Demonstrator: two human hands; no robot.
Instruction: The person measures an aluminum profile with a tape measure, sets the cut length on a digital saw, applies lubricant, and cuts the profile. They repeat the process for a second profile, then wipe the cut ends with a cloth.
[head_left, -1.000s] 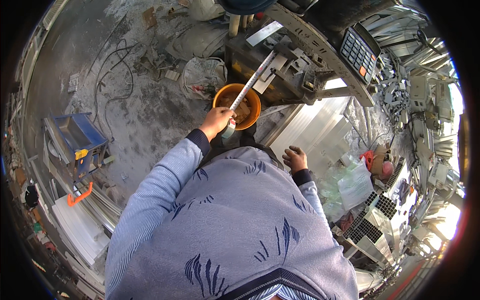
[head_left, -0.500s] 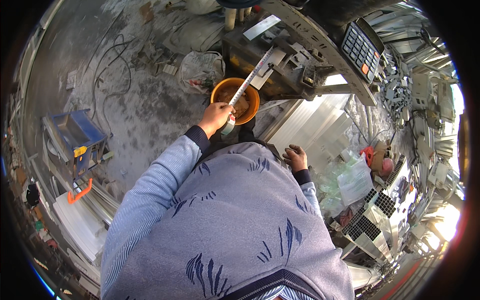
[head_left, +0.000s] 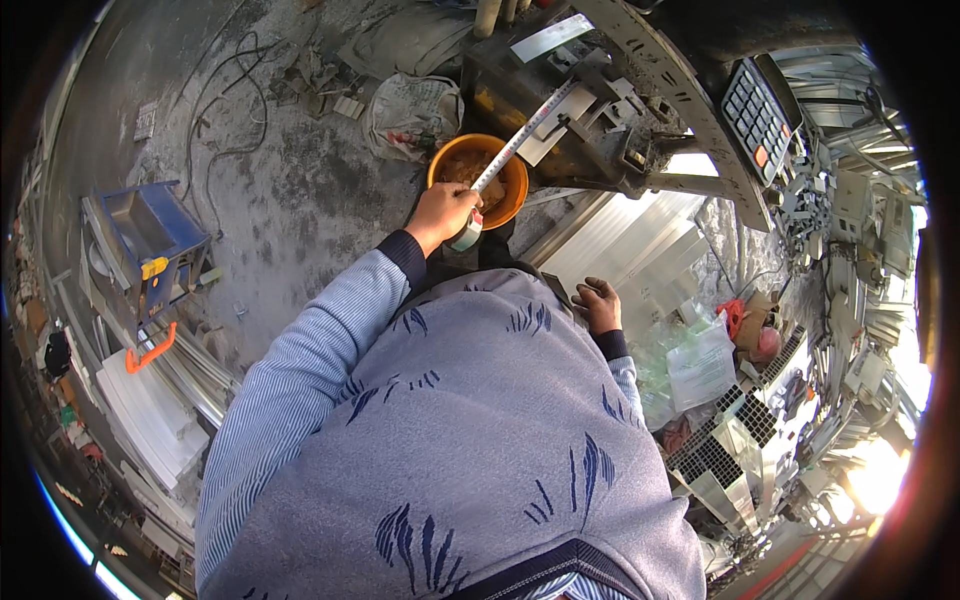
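My left hand [head_left: 446, 215] is closed round a tape measure [head_left: 468, 234] with a greenish case. Its pale blade [head_left: 520, 139] runs out up and to the right, over an orange bucket [head_left: 514, 206], to a flat metal piece [head_left: 550, 126] on a dark machine stand. Whether the blade's tip touches that piece I cannot make out. Brownish scraps lie in the bucket. My right hand [head_left: 599, 306] hangs low at my right side with its fingers loosely bent and apart; nothing shows in it. Pale metal profiles [head_left: 625, 235] lie beyond it.
Above the stand, a slotted metal arm [head_left: 680, 85] slants across, with a calculator [head_left: 757, 120] beside it. A white sack [head_left: 412, 112] stands behind the bucket. A blue-framed machine [head_left: 155, 240] is at left. Clear plastic wrapping [head_left: 690, 372] and metal offcuts are heaped at right.
The whole view has shifted slightly, with the bucket and stand now higher and further right. My left hand still grips the tape measure with its blade out; my right hand stays low.
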